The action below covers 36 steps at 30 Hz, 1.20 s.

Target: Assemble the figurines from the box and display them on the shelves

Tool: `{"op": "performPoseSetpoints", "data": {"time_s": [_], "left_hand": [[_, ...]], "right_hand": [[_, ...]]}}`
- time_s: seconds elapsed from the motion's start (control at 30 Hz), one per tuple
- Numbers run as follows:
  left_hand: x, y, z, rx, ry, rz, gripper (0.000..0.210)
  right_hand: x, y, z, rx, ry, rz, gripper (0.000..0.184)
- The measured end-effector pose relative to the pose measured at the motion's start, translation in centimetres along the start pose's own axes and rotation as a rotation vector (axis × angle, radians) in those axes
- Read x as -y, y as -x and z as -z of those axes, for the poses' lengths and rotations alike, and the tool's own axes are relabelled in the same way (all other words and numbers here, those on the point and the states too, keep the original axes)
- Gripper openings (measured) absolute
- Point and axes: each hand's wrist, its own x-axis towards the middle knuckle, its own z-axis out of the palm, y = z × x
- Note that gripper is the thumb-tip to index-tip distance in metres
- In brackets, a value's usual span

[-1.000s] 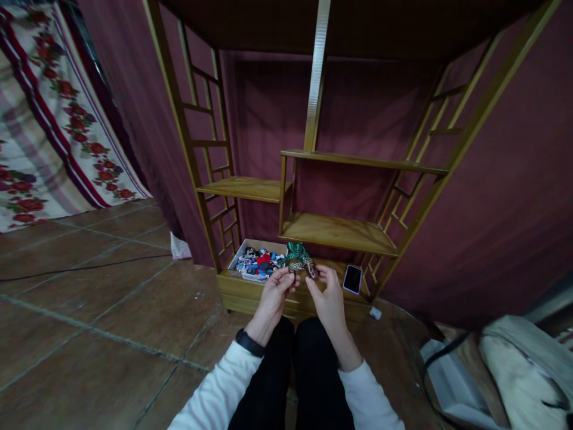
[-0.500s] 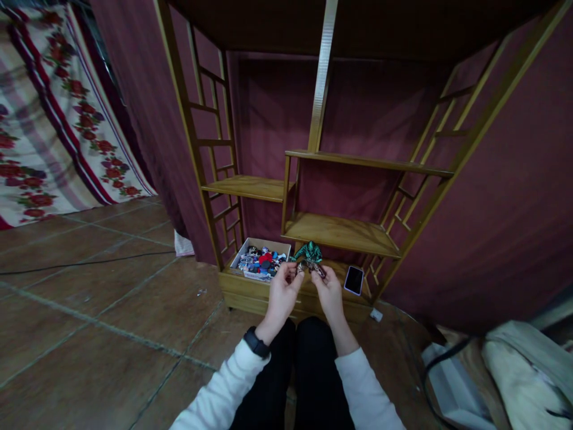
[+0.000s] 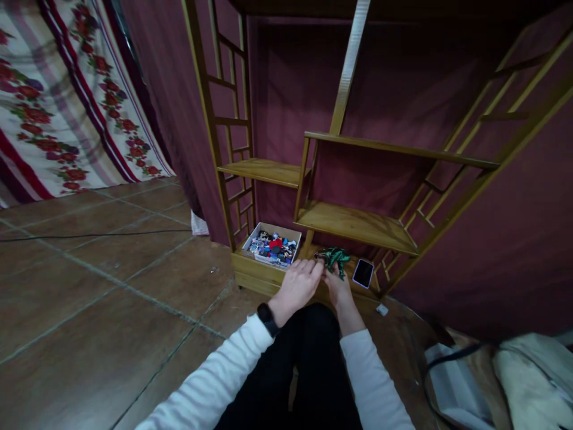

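A shiny green-and-black crumpled piece (image 3: 335,258), its kind unclear, is at the fingertips of my right hand (image 3: 339,289). One end of it hangs down over the fingers, which are closed on it. My left hand (image 3: 299,285) is beside it, back upward and fingers bent together. Whatever those fingers pinch is hidden behind them. A small dark brownish bit (image 3: 319,254) shows just beyond the left fingertips. To the left, a shallow cardboard box (image 3: 292,230) holds many small coloured pieces, with red, blue and black ones among them.
Both hands are over the low base of a wooden shelf unit (image 3: 250,267). A phone (image 3: 363,273) lies on the base at right. Shelf boards (image 3: 358,226) jut out above. A bag (image 3: 528,370) is on the floor at right; a black cable (image 3: 111,234) runs along the left.
The green piece, earlier lying behind my hands, is now at my right fingers. My left hand has turned back-up and moved closer to the right. The view has shifted.
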Motion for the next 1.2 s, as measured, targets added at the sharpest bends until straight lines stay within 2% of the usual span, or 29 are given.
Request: {"op": "performPoseSetpoints", "data": {"time_s": [0.1, 0.2, 0.33, 0.57, 0.73, 0.8, 0.87, 1.03, 1.2], "left_hand": [[0.0, -0.1, 0.0, 0.086, -0.113, -0.113, 0.034], [0.2, -0.2, 0.1, 0.140, -0.136, -0.156, 0.034], [0.5, -0.3, -0.2, 0.173, -0.110, -0.173, 0.032], [1.9, 0.5, -1.7, 0.195, -0.112, -0.166, 0.032], [3.3, 1.8, -3.6, 0.219, -0.114, -0.148, 0.035], [3.8, 2.4, -4.7, 0.224, -0.096, -0.115, 0.036], [4.4, 3.1, -5.9, 0.214, -0.056, -0.054, 0.037], [6.1, 4.4, -9.3, 0.179, 0.065, 0.246, 0.024], [7.3, 4.9, -11.2, 0.218, 0.236, 0.430, 0.028]], "right_hand": [[-0.8, -0.2, 0.6, 0.027, -0.041, -0.019, 0.033], [-1.5, -0.4, 1.2, 0.034, -0.057, -0.007, 0.030], [-2.7, -0.8, 1.7, 0.011, -0.045, 0.013, 0.027], [-5.2, -1.5, 2.5, -0.025, 0.120, 0.037, 0.025], [-7.0, -1.3, 3.5, 0.051, 0.192, 0.050, 0.032], [-7.6, -1.0, 3.8, 0.081, 0.205, 0.037, 0.034], [-8.2, -0.8, 4.0, 0.054, 0.211, 0.003, 0.036], [-9.6, -1.0, 4.1, -0.063, 0.258, -0.063, 0.037], [-10.2, -1.4, 4.1, -0.078, 0.309, -0.065, 0.037]]}}
